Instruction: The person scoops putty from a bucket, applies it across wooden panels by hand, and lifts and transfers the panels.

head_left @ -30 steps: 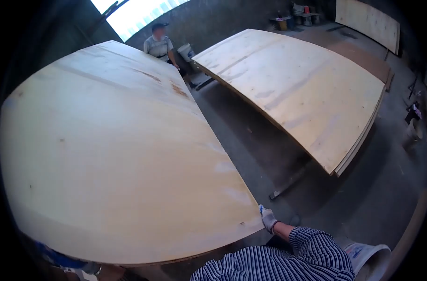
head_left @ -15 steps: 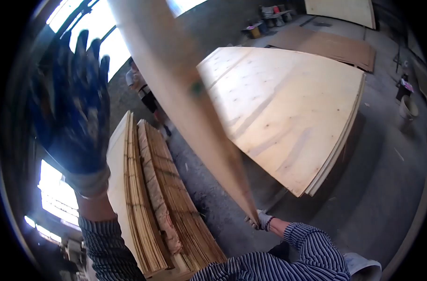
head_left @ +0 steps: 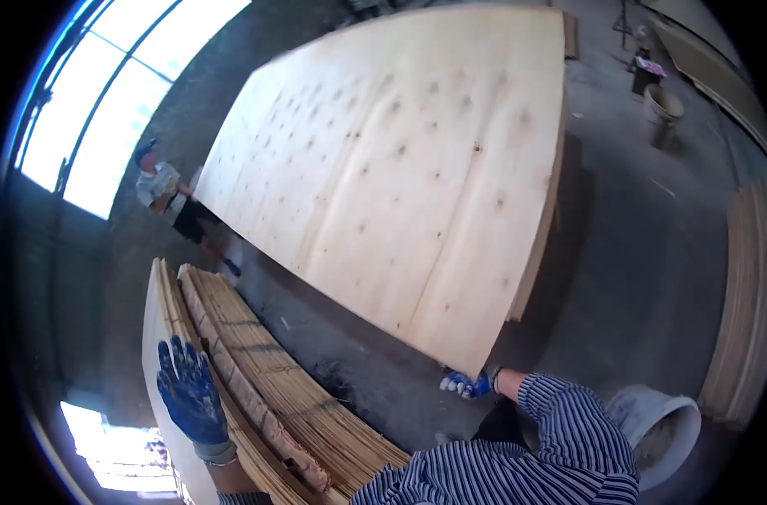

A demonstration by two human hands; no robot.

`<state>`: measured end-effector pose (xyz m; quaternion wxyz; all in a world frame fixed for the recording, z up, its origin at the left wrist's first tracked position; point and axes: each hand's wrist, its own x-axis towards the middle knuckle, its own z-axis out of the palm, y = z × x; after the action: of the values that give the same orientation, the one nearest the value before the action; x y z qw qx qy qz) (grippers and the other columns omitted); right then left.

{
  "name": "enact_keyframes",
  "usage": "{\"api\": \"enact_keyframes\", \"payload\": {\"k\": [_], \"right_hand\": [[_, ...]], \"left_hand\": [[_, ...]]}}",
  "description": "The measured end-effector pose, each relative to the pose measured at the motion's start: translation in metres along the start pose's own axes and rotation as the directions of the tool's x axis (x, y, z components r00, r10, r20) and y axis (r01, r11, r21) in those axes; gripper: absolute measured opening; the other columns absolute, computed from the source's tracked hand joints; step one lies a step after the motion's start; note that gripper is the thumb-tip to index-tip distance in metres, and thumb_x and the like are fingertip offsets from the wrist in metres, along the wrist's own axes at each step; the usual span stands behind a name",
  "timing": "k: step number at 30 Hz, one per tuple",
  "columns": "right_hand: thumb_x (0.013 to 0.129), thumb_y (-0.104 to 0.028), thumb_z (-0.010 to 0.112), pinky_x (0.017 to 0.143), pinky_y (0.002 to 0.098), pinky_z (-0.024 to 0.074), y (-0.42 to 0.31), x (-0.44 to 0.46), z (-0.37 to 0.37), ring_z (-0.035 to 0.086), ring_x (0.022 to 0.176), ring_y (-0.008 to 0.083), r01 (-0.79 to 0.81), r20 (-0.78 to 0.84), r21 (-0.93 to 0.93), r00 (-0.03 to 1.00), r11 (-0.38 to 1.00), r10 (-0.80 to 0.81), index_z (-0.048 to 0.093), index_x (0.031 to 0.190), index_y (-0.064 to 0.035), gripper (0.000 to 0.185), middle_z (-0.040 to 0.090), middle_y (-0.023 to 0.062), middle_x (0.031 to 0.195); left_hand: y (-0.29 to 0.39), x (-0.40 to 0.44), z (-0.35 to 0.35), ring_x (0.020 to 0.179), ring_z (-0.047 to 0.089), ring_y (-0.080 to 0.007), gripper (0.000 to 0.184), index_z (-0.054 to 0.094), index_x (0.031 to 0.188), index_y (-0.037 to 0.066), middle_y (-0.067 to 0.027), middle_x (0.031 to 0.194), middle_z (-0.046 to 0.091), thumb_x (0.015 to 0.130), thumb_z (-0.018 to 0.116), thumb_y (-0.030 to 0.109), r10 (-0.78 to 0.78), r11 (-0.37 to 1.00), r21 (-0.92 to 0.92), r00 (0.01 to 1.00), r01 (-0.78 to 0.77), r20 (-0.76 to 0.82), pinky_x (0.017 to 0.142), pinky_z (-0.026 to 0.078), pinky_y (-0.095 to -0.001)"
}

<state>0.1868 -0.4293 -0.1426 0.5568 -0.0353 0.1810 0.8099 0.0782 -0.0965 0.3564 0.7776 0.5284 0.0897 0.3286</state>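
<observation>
Your left hand (head_left: 191, 396), in a blue-coated glove, has its fingers spread wide and holds nothing. In view it overlaps a stack of long boards (head_left: 265, 358) with layered edges; whether your palm touches them you cannot tell from here. Your right hand (head_left: 467, 385), gloved too, has its fingers curled in at the nearest corner of a large plywood sheet (head_left: 383, 194); the corner covers part of your hand, so you cannot tell whether the fingers grip it.

The sheet stretches away from you, its pale, knotted face turned up, over other sheets (head_left: 525, 282) whose edges show along its right side. At its far left corner stands a co-worker (head_left: 159, 187), one hand close to the edge.

Beside your striped right sleeve (head_left: 568, 408) is a white bucket (head_left: 638, 404), tilted in view. Farther off, on the grey floor (head_left: 631, 252), another bucket (head_left: 659, 122) stands to the right of the sheet. More boards (head_left: 741, 320) line the right border, and bright windows (head_left: 143, 50) fill the upper left.
</observation>
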Motion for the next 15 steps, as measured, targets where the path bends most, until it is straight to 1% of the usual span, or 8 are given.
{"api": "enact_keyframes", "payload": {"k": [2, 3, 4, 6, 7, 10, 13, 15], "right_hand": [[0.1, -0.056, 0.038, 0.046, 0.0253, 0.043, 0.006, -0.018, -0.045, 0.054, 0.049, 0.0085, 0.166, -0.27, -0.001, 0.949, 0.986, -0.16, 0.061, 0.106, 0.0049, 0.066, 0.066, 0.0017, 0.073], [0.1, -0.057, 0.037, 0.045, 0.0257, 0.0419, 0.008, -0.029, -0.05, 0.053, 0.048, 0.0088, 0.184, -0.266, 0.03, 0.949, 0.982, -0.17, 0.062, 0.105, 0.0042, 0.067, 0.065, 0.0013, 0.071], [0.1, -0.059, 0.035, 0.044, 0.026, 0.0407, 0.011, -0.041, -0.054, 0.052, 0.047, 0.0091, 0.206, -0.263, 0.067, 0.947, 0.976, -0.182, 0.063, 0.104, 0.0036, 0.068, 0.064, 0.0009, 0.07], [0.099, -0.06, 0.035, 0.045, 0.0261, 0.04, 0.02, -0.056, -0.054, 0.05, 0.047, 0.0096, 0.255, -0.283, 0.085, 0.933, 0.963, -0.222, 0.064, 0.101, 0.0018, 0.068, 0.062, 0.0005, 0.068], [0.099, -0.06, 0.036, 0.045, 0.0256, 0.0397, 0.026, -0.063, -0.054, 0.05, 0.047, 0.0099, 0.332, -0.327, 0.075, 0.899, 0.94, -0.292, 0.064, 0.1, 0.0014, 0.068, 0.062, 0.0006, 0.068], [0.1, -0.054, 0.04, 0.043, 0.0274, 0.0418, 0.055, -0.078, -0.056, 0.05, 0.046, 0.0126, 0.525, -0.393, 0.091, 0.799, 0.846, -0.454, 0.061, 0.098, 0.0039, 0.062, 0.058, 0.0023, 0.066], [0.1, -0.048, 0.047, 0.045, 0.0272, 0.0442, 0.104, -0.088, -0.044, 0.054, 0.049, 0.0154, 0.818, -0.536, -0.096, 0.437, 0.567, -0.722, 0.063, 0.09, 0.0029, 0.054, 0.06, 0.0049, 0.066], [0.098, -0.036, 0.057, 0.046, 0.0271, 0.0453, 0.141, -0.094, -0.044, 0.056, 0.052, 0.0144, 0.913, -0.532, 0.037, 0.361, 0.406, -0.765, 0.064, 0.096, -0.0016, 0.035, 0.06, 0.0036, 0.069]], "left_hand": [[-0.011, 0.001, -0.019, 0.144, 0.031, -0.0252, 0.051, 0.025, 0.153, 0.006, -0.0155, 0.154, 0.033, 0.106, 0.033, 0.026, -0.05, 0.997, 0.06, 0.985, 0.041, 0.164, 0.118, 0.029, -0.0413], [-0.022, -0.005, -0.017, 0.128, 0.051, -0.02, 0.051, 0.028, 0.152, 0.007, -0.0127, 0.154, 0.035, 0.105, 0.039, 0.023, 0.016, 0.976, 0.218, 0.999, -0.008, -0.035, 0.106, 0.044, -0.0344], [-0.029, -0.008, -0.032, 0.128, 0.051, -0.02, 0.051, 0.028, 0.152, 0.007, -0.0127, 0.154, 0.035, 0.105, 0.039, 0.023, -0.014, 0.978, 0.208, 1.0, 0.019, -0.025, 0.106, 0.044, -0.0344], [-0.048, -0.021, -0.075, 0.098, 0.062, -0.011, 0.051, 0.032, 0.15, 0.009, -0.0088, 0.152, 0.039, 0.103, 0.046, 0.02, 0.058, 0.728, 0.685, 0.998, -0.03, -0.018, 0.087, 0.052, -0.0258], [-0.061, -0.025, -0.082, 0.08, 0.057, -0.0053, 0.052, 0.037, 0.148, 0.012, -0.005, 0.143, 0.049, 0.099, 0.053, 0.016, -0.024, 0.878, 0.461, 0.973, 0.131, -0.23, 0.074, 0.051, -0.0196], [-0.096, -0.032, -0.107, 0.082, 0.059, -0.0068, 0.052, 0.039, 0.147, 0.014, -0.0037, 0.127, 0.059, 0.097, 0.057, 0.011, -0.131, 0.904, 0.375, 0.967, 0.207, -0.218, 0.076, 0.052, -0.0214], [-0.14, -0.023, -0.128, 0.078, 0.06, -0.0085, 0.049, 0.043, 0.144, 0.013, -0.0021, 0.111, 0.064, 0.097, 0.057, 0.007, -0.313, 0.916, 0.2, 0.932, 0.347, -0.184, 0.072, 0.053, -0.0224], [-0.174, -0.013, -0.14, 0.077, 0.06, -0.0087, 0.047, 0.045, 0.142, 0.01, -0.0032, 0.11, 0.064, 0.097, 0.055, 0.006, -0.426, 0.876, 0.194, 0.897, 0.442, -0.118, 0.071, 0.053, -0.0225]]}}
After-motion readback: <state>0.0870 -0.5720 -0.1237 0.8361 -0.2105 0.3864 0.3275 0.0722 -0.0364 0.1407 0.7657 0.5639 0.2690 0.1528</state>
